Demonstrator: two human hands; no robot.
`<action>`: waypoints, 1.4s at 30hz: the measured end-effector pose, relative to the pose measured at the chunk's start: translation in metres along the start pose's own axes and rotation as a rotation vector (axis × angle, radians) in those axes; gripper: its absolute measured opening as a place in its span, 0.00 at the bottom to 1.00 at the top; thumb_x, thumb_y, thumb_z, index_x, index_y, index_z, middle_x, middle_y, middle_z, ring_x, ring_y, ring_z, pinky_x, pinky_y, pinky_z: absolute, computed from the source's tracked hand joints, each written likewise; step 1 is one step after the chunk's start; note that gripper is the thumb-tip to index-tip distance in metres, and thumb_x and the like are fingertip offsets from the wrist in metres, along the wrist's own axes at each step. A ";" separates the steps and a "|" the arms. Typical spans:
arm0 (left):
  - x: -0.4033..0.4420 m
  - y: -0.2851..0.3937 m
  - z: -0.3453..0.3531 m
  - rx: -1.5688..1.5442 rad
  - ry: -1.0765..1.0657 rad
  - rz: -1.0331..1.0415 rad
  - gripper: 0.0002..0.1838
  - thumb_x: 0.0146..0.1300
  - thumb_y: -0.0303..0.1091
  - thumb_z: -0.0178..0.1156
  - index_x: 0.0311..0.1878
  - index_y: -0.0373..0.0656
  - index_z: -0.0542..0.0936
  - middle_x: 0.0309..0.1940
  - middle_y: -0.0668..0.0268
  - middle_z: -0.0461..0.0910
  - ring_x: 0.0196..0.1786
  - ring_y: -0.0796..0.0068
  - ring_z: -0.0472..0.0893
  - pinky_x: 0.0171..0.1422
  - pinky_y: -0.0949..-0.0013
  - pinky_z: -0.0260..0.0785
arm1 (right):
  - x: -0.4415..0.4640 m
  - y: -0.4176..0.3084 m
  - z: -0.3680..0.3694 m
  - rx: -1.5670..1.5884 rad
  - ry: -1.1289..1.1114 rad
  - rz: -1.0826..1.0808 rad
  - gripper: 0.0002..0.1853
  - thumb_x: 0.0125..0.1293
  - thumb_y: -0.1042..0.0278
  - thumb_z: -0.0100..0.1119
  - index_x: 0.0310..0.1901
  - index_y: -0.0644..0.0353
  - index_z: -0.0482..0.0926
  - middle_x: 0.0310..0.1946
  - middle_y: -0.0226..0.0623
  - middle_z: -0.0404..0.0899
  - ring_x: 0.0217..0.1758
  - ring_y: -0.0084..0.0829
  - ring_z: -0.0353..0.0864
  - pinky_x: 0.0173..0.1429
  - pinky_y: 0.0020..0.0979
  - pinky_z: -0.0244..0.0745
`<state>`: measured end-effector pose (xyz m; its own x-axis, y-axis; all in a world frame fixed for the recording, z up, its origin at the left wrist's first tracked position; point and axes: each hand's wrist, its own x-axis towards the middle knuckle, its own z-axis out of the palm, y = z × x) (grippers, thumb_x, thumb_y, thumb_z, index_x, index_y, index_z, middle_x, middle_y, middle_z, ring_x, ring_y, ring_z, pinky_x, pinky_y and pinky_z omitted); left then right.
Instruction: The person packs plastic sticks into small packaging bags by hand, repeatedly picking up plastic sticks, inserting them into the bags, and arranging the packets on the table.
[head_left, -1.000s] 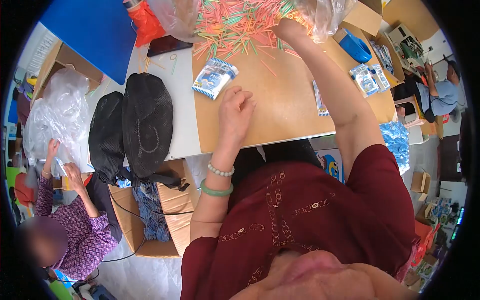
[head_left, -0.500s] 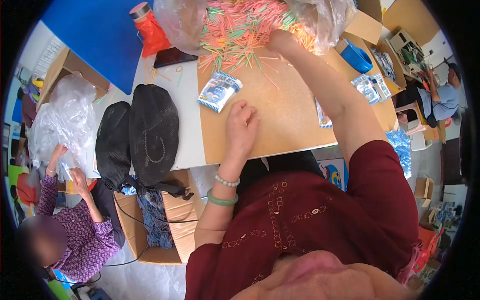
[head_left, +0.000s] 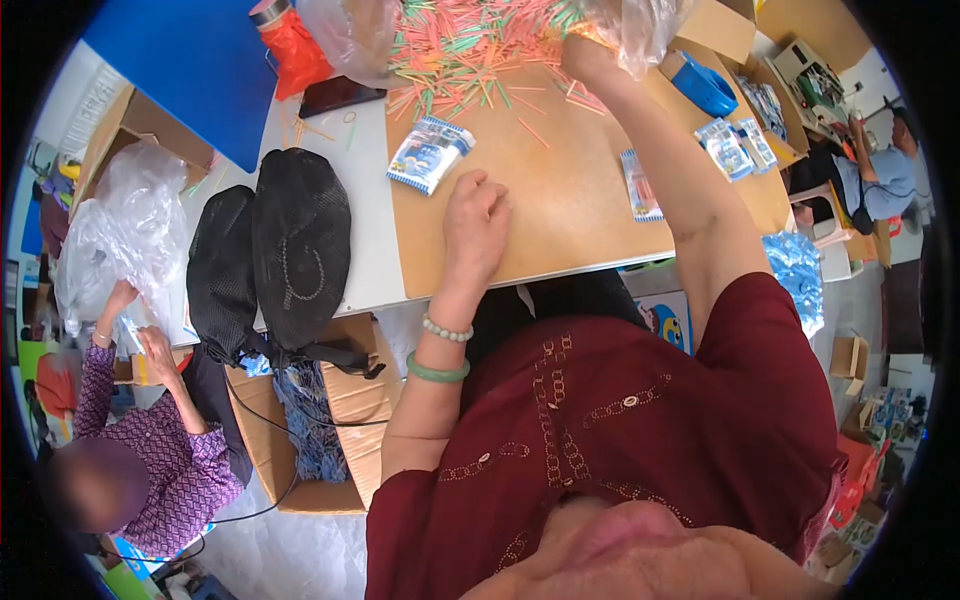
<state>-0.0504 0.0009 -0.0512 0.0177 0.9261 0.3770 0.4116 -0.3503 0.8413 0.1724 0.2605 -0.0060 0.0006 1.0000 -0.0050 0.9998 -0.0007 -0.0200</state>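
Note:
Pink, green and orange sticks [head_left: 470, 45] lie heaped at the table's far edge. My right hand [head_left: 588, 62] is at the right side of this heap, beside a clear plastic bag [head_left: 640, 30]; its fingertips are hidden. My left hand [head_left: 476, 225] rests on the brown board [head_left: 560, 200] with curled fingers, and what it holds, if anything, is hidden. Just beyond it lies a blue and white packet [head_left: 430, 155]. Another packet [head_left: 642, 186] lies beside my right forearm, and further packets [head_left: 725, 150] lie at the board's right side.
Black mesh bags [head_left: 300, 230] stand at the left, near a phone [head_left: 342, 95] and a red-wrapped bottle [head_left: 290, 50]. A blue ring-shaped object [head_left: 703, 85] is at the right. Below the table is an open carton [head_left: 355, 470]. Other people [head_left: 165, 460] sit at both sides.
My right hand has shifted slightly to the right along the heap. My left hand stays in about the same place on the board. The camera view has shifted a little.

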 end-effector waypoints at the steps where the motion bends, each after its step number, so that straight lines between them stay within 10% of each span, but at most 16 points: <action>1: 0.000 0.001 -0.001 -0.006 -0.005 -0.010 0.07 0.52 0.22 0.59 0.36 0.34 0.78 0.46 0.52 0.73 0.49 0.54 0.75 0.52 0.63 0.69 | -0.001 -0.003 -0.001 0.052 0.031 0.019 0.15 0.61 0.66 0.49 0.48 0.60 0.79 0.47 0.48 0.80 0.55 0.46 0.78 0.55 0.45 0.73; 8: 0.002 0.002 -0.003 -0.034 -0.018 -0.030 0.07 0.53 0.23 0.60 0.36 0.35 0.79 0.45 0.55 0.73 0.45 0.60 0.76 0.46 0.66 0.70 | -0.043 -0.006 -0.014 0.360 0.332 -0.064 0.13 0.63 0.66 0.50 0.43 0.63 0.79 0.42 0.46 0.82 0.46 0.40 0.82 0.49 0.40 0.75; 11: 0.000 0.007 -0.004 -0.023 -0.012 -0.048 0.06 0.52 0.23 0.61 0.34 0.34 0.79 0.46 0.56 0.73 0.44 0.62 0.77 0.45 0.68 0.70 | -0.067 -0.007 -0.008 1.477 -0.049 -0.140 0.12 0.66 0.64 0.53 0.42 0.65 0.77 0.29 0.35 0.79 0.33 0.30 0.79 0.44 0.27 0.73; 15: 0.006 0.000 -0.006 -0.072 -0.056 -0.095 0.10 0.56 0.25 0.61 0.41 0.34 0.79 0.50 0.56 0.74 0.46 0.66 0.77 0.48 0.69 0.70 | -0.120 -0.019 0.014 1.884 -0.369 -0.267 0.09 0.68 0.66 0.52 0.42 0.61 0.77 0.29 0.30 0.78 0.31 0.24 0.73 0.44 0.24 0.70; 20: 0.030 0.042 0.010 -0.405 0.154 -0.047 0.21 0.65 0.34 0.58 0.57 0.33 0.72 0.50 0.58 0.77 0.50 0.72 0.76 0.55 0.69 0.68 | -0.173 -0.035 0.030 1.595 -0.434 -0.399 0.10 0.68 0.66 0.53 0.44 0.62 0.77 0.32 0.30 0.78 0.35 0.22 0.75 0.45 0.24 0.70; 32: 0.059 0.038 0.058 0.045 -0.023 0.208 0.16 0.65 0.36 0.59 0.50 0.35 0.79 0.45 0.62 0.81 0.48 0.75 0.78 0.53 0.73 0.69 | -0.186 -0.054 0.059 1.517 0.124 -0.477 0.10 0.62 0.68 0.58 0.43 0.62 0.76 0.33 0.30 0.79 0.39 0.25 0.77 0.44 0.26 0.73; 35: 0.060 0.036 0.054 0.085 0.028 0.247 0.15 0.64 0.37 0.60 0.45 0.33 0.81 0.36 0.65 0.82 0.40 0.77 0.78 0.48 0.75 0.70 | -0.180 -0.054 0.065 1.058 0.341 -0.569 0.11 0.61 0.69 0.58 0.43 0.62 0.75 0.31 0.32 0.78 0.38 0.26 0.78 0.42 0.26 0.74; 42: 0.064 0.049 0.024 -0.378 0.314 -0.010 0.12 0.63 0.34 0.60 0.38 0.31 0.80 0.22 0.71 0.76 0.26 0.82 0.73 0.31 0.77 0.66 | -0.192 -0.046 0.048 1.462 -0.072 -0.410 0.08 0.62 0.71 0.56 0.42 0.60 0.74 0.31 0.29 0.76 0.36 0.20 0.74 0.42 0.24 0.71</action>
<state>-0.0072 0.0465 0.0049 -0.2841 0.8630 0.4177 0.0502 -0.4216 0.9054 0.1254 0.0687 -0.0524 -0.3080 0.9299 0.2008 0.0335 0.2216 -0.9746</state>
